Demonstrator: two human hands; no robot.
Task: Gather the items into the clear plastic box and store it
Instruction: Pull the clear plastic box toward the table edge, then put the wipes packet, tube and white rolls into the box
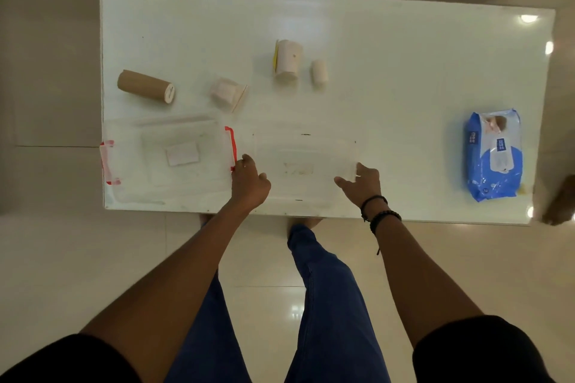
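Both hands, left hand and right hand, loosely grip the clear plastic box's short ends; its long axis runs left-right at lower centre of the frame.

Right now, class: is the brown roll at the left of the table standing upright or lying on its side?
Lying on its side. The brown roll stretches lengthwise across the white table, its pale round end facing sideways rather than up.

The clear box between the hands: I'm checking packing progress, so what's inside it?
Nothing packed shows inside the clear box; only a faint label patch on its base. The rolls and the wipes pack lie outside, on the table.
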